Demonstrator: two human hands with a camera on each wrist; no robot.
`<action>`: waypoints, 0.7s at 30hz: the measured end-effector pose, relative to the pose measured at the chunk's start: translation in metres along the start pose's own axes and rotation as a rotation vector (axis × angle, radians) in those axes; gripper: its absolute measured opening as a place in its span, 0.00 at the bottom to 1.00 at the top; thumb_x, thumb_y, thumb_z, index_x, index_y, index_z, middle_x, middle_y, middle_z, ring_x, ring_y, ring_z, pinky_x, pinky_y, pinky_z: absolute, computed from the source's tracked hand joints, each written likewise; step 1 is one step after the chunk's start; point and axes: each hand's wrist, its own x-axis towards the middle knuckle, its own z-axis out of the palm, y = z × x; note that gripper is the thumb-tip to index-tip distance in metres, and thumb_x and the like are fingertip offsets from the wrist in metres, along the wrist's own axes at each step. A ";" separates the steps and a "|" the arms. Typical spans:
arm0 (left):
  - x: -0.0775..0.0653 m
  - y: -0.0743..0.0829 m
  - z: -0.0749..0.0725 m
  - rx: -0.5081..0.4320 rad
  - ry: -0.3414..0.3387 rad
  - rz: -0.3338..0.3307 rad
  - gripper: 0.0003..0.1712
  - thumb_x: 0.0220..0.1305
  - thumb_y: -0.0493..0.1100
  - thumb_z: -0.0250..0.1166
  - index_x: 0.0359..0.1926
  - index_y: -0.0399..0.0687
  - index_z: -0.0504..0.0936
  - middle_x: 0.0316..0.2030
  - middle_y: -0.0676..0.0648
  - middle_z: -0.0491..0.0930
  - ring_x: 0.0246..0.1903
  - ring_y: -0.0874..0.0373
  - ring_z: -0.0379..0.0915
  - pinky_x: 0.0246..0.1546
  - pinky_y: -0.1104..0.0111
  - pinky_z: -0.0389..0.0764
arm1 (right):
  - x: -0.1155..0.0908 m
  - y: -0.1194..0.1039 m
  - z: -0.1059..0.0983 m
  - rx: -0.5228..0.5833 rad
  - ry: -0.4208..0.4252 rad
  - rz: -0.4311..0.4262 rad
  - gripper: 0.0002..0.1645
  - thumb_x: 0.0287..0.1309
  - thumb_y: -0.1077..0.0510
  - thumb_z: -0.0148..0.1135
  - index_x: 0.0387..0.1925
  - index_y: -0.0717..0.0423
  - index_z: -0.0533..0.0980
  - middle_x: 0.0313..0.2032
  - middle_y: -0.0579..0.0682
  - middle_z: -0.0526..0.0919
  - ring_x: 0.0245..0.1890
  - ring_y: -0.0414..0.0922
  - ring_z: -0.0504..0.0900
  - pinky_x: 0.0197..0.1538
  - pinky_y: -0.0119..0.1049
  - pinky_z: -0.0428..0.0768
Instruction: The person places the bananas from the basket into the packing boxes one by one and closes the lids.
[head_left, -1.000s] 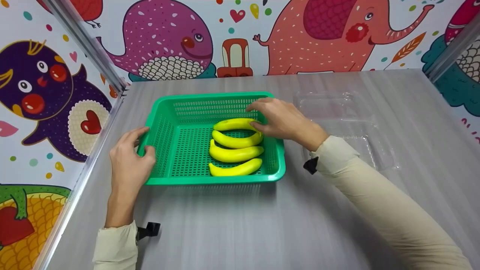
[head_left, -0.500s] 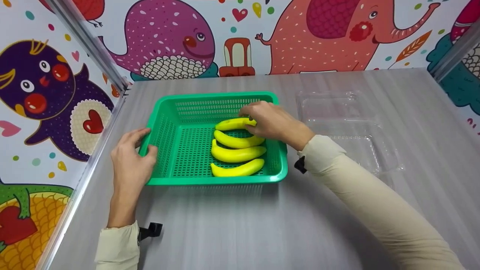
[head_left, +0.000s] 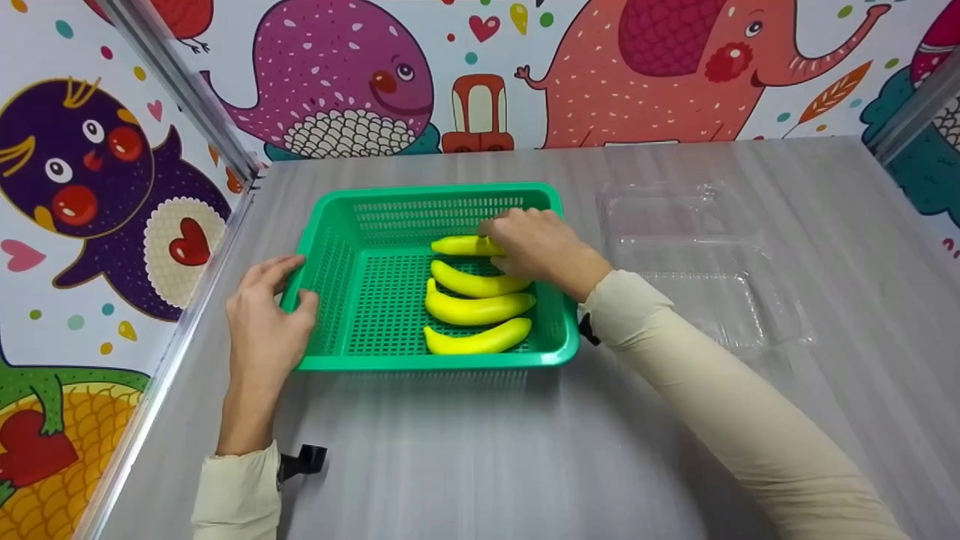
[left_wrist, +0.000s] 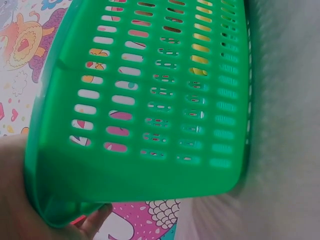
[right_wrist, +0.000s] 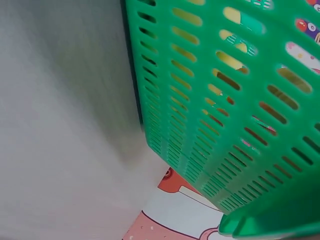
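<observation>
A green perforated plastic basket [head_left: 435, 362] stands on the table, seen from its sides in both wrist views. Several yellow bananas lie across its right half in a column. My left hand [head_left: 262, 322] holds the basket's left rim; in the left wrist view the fingers [left_wrist: 95, 220] show at the rim's corner. Reaching over the right wall, my right hand [head_left: 536, 244] grips the right end of the farthest banana [head_left: 457, 245]. That end is hidden under the fingers. Just nearer me lies the second banana [head_left: 474, 282], its right tip close to the hand. The right hand's fingers are hidden in the right wrist view.
A clear plastic container [head_left: 697, 292] sits on the table right of the basket, beyond the right forearm. Walls printed with cartoon animals [head_left: 341, 75] rise at the back and left. A metal frame post [head_left: 187, 90] stands in the far left corner.
My right hand has moved slightly left and down into the basket, its fingers closing over the farthest banana's right end. The left hand stays at the rim.
</observation>
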 end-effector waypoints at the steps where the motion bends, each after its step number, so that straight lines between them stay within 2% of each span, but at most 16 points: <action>1: 0.000 0.000 0.000 0.000 -0.002 -0.002 0.24 0.68 0.31 0.66 0.64 0.36 0.86 0.65 0.35 0.82 0.60 0.36 0.84 0.64 0.44 0.83 | 0.000 0.000 0.000 -0.022 -0.004 0.006 0.23 0.71 0.54 0.71 0.64 0.55 0.83 0.51 0.56 0.90 0.40 0.56 0.87 0.44 0.49 0.91; 4: 0.000 0.001 0.000 -0.002 -0.010 -0.009 0.24 0.69 0.32 0.66 0.65 0.36 0.85 0.66 0.35 0.81 0.60 0.35 0.84 0.64 0.43 0.83 | -0.002 -0.001 0.001 -0.080 -0.014 0.022 0.19 0.72 0.56 0.69 0.61 0.56 0.84 0.46 0.57 0.90 0.39 0.56 0.87 0.44 0.49 0.91; 9: 0.000 0.001 0.002 -0.004 -0.021 -0.012 0.24 0.69 0.32 0.66 0.65 0.37 0.85 0.66 0.35 0.81 0.61 0.35 0.83 0.65 0.43 0.82 | -0.004 -0.002 0.003 -0.168 -0.012 0.029 0.09 0.75 0.60 0.64 0.49 0.58 0.85 0.36 0.57 0.86 0.33 0.55 0.85 0.42 0.47 0.91; 16: 0.000 0.001 0.002 -0.006 -0.028 -0.010 0.24 0.70 0.32 0.66 0.66 0.37 0.85 0.67 0.35 0.80 0.62 0.35 0.82 0.65 0.42 0.82 | -0.005 -0.002 0.003 -0.204 0.000 0.027 0.10 0.77 0.59 0.62 0.50 0.59 0.85 0.33 0.57 0.85 0.31 0.55 0.84 0.39 0.46 0.91; 21: -0.001 0.001 0.000 -0.001 -0.023 -0.007 0.24 0.69 0.32 0.65 0.66 0.38 0.85 0.67 0.35 0.80 0.62 0.35 0.82 0.65 0.41 0.82 | -0.004 -0.002 0.003 -0.187 0.002 0.017 0.09 0.73 0.57 0.66 0.47 0.60 0.84 0.30 0.55 0.81 0.28 0.54 0.80 0.35 0.43 0.86</action>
